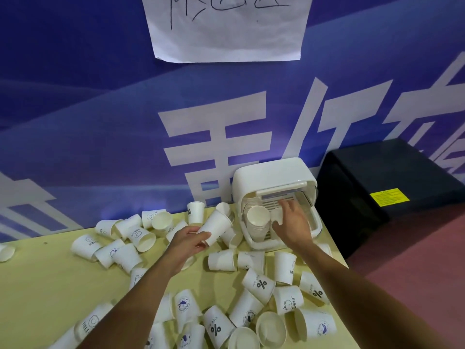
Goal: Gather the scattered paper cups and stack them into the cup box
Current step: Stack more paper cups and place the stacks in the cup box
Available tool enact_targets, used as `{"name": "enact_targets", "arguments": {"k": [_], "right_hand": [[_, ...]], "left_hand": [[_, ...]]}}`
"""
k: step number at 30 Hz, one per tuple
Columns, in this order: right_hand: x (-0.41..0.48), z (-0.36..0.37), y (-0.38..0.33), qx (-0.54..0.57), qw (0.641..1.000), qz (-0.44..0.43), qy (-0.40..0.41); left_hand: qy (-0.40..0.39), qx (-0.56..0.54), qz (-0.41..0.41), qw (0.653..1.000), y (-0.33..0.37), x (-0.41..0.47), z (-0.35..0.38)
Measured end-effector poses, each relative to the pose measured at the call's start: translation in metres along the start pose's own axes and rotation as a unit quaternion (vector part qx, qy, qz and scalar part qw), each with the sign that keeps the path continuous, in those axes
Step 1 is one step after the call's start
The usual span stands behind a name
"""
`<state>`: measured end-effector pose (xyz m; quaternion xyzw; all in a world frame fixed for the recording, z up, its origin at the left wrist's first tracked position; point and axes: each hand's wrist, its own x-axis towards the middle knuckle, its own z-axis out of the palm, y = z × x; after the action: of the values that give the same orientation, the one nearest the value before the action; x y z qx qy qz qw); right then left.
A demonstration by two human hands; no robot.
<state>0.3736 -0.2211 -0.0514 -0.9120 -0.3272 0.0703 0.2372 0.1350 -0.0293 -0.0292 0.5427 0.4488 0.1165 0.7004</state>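
Many white paper cups (pixel 259 284) lie scattered on the pale yellow table (pixel 37 285), most of them on their sides. My left hand (pixel 187 241) is shut on one white cup (pixel 216 226), gripping its rim end with the cup tilted up to the right. The white cup box (pixel 266 176) stands at the table's back right with its clear lid up. A stack of cups (pixel 258 220) lies inside it, mouth facing me. My right hand (pixel 293 224) reaches into the box beside the stack and grips a cup (pixel 276 215) there.
A black cabinet (pixel 392 182) with a yellow label stands right of the table on the reddish floor. The blue banner wall rises just behind the table, with a paper sheet (pixel 226 28) taped to it. The table's right edge runs close under my right forearm.
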Motion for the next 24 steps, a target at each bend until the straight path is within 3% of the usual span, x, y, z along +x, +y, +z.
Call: {"name": "enact_targets", "arguments": {"k": [4,8,12,14,19,24], "right_hand": [[-0.009,-0.006,-0.031,0.11,0.993,-0.045,0.021],[-0.013,-0.006,-0.07,0.211,0.977,-0.023,-0.032],[-0.019,0.0,-0.098,0.327,0.934,0.01,-0.146],[-0.021,0.007,-0.104,0.356,0.921,0.024,-0.159],[-0.027,0.005,-0.104,0.373,0.918,0.038,-0.133],[-0.025,-0.019,-0.069,0.34,0.938,0.06,0.001]], "left_hand": [[-0.032,-0.028,0.002,0.999,0.007,-0.001,0.005],[-0.077,-0.036,0.009,0.996,0.014,-0.004,0.006],[-0.112,-0.028,0.018,0.993,0.017,-0.01,0.002],[-0.122,-0.011,0.018,0.992,0.017,-0.011,-0.001],[-0.13,0.053,0.017,0.99,0.014,-0.013,0.0],[-0.09,0.115,0.002,0.989,0.014,-0.008,0.008]]}}
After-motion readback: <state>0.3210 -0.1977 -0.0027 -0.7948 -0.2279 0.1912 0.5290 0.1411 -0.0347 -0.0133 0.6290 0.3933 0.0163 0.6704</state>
